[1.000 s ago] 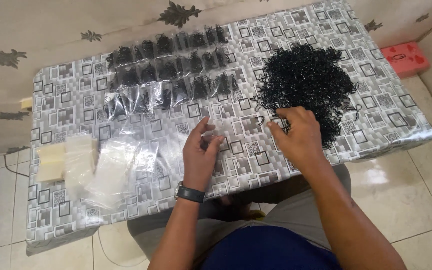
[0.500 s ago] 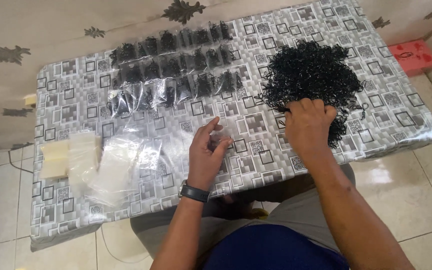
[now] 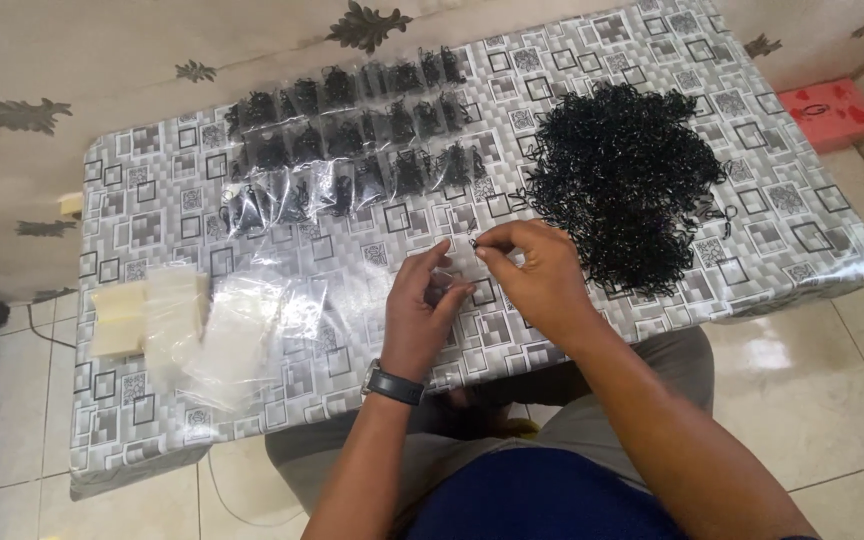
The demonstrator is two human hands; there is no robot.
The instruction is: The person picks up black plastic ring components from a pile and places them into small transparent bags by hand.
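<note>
Bagging step: small black rubber bands going into a small clear plastic bag.
Left hand [image 3: 422, 305] grips bag [image 3: 449, 283]; right hand [image 3: 537, 275] pinches bands [image 3: 474, 240] at its mouth, above grey patterned bench [image 3: 802, 225]; likely needs careful feeding.

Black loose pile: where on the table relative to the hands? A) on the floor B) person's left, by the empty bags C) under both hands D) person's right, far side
D: the black loose pile lies right of the right hand, beyond it.
</note>
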